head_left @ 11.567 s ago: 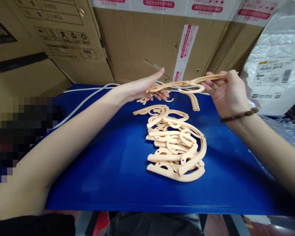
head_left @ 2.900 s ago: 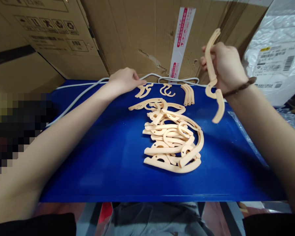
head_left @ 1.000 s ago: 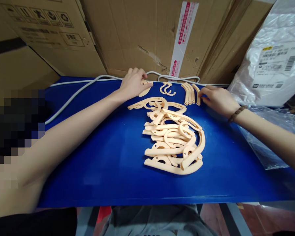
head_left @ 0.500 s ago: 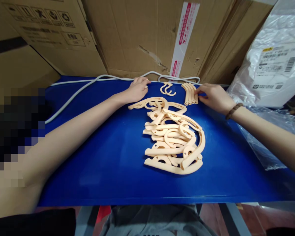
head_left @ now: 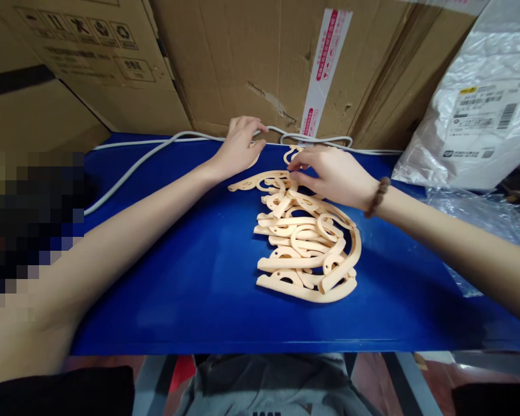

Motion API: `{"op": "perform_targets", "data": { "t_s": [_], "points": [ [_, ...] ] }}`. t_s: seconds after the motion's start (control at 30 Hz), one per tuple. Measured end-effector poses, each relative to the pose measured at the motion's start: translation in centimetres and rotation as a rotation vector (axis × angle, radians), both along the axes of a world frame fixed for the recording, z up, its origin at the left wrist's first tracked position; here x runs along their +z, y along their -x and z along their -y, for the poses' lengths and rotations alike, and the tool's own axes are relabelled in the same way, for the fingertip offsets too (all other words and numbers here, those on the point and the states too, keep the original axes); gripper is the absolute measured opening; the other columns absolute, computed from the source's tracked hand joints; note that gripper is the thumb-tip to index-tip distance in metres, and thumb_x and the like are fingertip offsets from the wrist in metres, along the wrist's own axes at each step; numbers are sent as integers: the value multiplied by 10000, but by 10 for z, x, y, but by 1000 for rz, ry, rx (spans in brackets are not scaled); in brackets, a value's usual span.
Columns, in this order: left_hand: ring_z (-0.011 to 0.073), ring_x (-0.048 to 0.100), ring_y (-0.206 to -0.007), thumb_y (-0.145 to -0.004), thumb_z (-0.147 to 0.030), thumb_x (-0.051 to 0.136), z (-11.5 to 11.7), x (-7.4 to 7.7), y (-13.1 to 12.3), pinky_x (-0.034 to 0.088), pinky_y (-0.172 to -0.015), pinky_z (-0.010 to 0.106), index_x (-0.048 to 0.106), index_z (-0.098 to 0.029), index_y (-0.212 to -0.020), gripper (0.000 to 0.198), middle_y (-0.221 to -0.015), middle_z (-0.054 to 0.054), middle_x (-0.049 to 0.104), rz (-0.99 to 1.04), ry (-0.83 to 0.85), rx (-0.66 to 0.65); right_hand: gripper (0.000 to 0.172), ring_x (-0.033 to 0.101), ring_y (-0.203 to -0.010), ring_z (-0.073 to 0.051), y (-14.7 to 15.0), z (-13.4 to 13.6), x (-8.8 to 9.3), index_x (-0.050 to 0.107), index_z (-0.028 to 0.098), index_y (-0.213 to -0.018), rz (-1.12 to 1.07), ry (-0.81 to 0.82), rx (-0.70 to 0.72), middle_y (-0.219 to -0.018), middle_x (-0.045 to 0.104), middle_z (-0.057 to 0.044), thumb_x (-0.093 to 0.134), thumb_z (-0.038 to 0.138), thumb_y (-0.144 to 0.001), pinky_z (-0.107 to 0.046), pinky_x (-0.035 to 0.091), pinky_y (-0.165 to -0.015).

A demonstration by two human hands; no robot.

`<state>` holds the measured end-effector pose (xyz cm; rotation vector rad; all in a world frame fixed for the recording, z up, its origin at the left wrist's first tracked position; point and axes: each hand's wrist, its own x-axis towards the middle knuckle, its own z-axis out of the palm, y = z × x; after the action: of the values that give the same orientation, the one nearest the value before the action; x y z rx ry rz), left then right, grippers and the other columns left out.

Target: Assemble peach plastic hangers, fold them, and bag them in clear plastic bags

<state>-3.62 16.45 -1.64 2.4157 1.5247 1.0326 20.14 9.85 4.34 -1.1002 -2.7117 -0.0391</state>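
Note:
A pile of beige plastic folding hangers [head_left: 301, 263] lies on the blue tabletop [head_left: 177, 277], overlapping one another. My left hand [head_left: 240, 147] is at the table's back edge, its fingers curled over a small beige hanger piece [head_left: 254, 157] that they mostly hide. Above the far end of the pile is my right hand [head_left: 329, 173], thumb and index finger close together at the end of the uppermost hanger [head_left: 260, 178]. Loose beige hooks [head_left: 291, 155] show just behind its fingers. The stacked beige strips at the back are hidden by this hand.
A white cable [head_left: 156, 143] runs along the back edge. Cardboard boxes [head_left: 225, 69] stand behind the table. To the right are a white parcel bag [head_left: 472, 115] with a label and clear plastic wrap [head_left: 463, 277].
My right hand has moved left from the stacked strips to the far end of the hanger pile. My left hand has risen slightly and its fingers have curled.

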Motion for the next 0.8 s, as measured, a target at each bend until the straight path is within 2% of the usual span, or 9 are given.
{"op": "perform_targets", "data": {
  "t_s": [0.17, 0.27, 0.4, 0.53, 0.6, 0.67, 0.8],
  "points": [
    [283, 408, -1377, -961, -344, 483, 11, 27, 1, 271, -1230, 460, 628, -245, -1209, 303, -1374, 76, 578, 104, -13, 32, 395, 599, -1051, -263, 41, -30, 0, 725, 177, -1261, 156, 75, 117, -1202, 639, -129, 547, 419, -1004, -333, 389, -814],
    [265, 428, -1328, -969, -327, 483, 16, 36, 3, 280, -1207, 451, 626, -241, -1190, 276, -1352, 41, 584, 149, 7, 53, 382, 591, -1022, -244, 64, -37, -3, 752, 198, -1190, 238, 119, 205, -1220, 632, -113, 635, 477, -958, -316, 379, -771],
    [220, 456, -1271, -961, -294, 509, 16, 41, 7, 310, -1171, 403, 633, -213, -1144, 236, -1324, 18, 598, 246, 41, 68, 274, 585, -988, -235, 85, -36, -11, 726, 123, -1103, 282, 126, 240, -1146, 643, -132, 708, 324, -918, -309, 385, -771],
    [182, 525, -1185, -925, -336, 577, 14, 48, 10, 383, -1126, 361, 657, -210, -1066, 205, -1230, 8, 669, 473, 147, 40, 235, 578, -1025, -245, 93, -37, -14, 641, 67, -1103, 259, 129, 233, -1152, 636, -178, 601, 267, -987, -330, 410, -864],
    [188, 589, -1147, -943, -335, 536, 15, 54, 10, 467, -1047, 374, 649, -206, -1102, 234, -1225, 19, 693, 561, 234, 21, 234, 585, -950, -221, 93, -38, -10, 583, 92, -1133, 193, 163, 203, -1116, 653, -154, 530, 294, -1028, -325, 429, -835],
    [209, 637, -1135, -970, -306, 488, 18, 61, 10, 518, -988, 385, 632, -193, -1141, 251, -1248, 35, 700, 653, 322, -9, 181, 577, -852, -193, 91, -40, -3, 528, 152, -1108, 28, 233, 137, -1041, 670, -95, 506, 318, -1040, -313, 444, -779],
    [227, 620, -1203, -1064, -340, 378, 26, 74, 11, 517, -1035, 379, 581, -125, -1214, 331, -1359, 89, 649, 872, 417, -91, 96, 563, -806, -152, 83, -43, 20, 421, 227, -1007, -284, 284, 15, -958, 656, -8, 423, 296, -1074, -281, 469, -758]
  ]
}}
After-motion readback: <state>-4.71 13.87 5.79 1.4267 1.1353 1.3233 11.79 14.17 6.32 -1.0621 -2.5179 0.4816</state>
